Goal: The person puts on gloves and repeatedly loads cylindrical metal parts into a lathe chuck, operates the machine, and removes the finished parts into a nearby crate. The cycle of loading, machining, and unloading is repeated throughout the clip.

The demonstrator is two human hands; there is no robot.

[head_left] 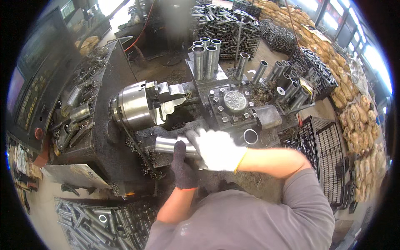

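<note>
A shiny metal tube (166,144) lies roughly level between my two gloved hands, in front of the lathe. My left hand (183,168), in a dark glove, is closed around it from the near side, thumb on top. My right hand (217,149), in a white glove with dark, dirty fingers, wraps over its right end and hides that end. Beyond the tube is the lathe chuck (135,106) with its jaws, and nothing is clamped in them. The square tool post (234,101) sits to the right of the chuck. Another tube (250,136) stands just right of my right hand.
Several upright tubes (205,56) stand on the block behind the tool post, with more tubes (291,85) at the right. A control panel (31,98) is at the left. Crates of metal tubes (89,225) sit at lower left; filled sacks (352,121) line the right side.
</note>
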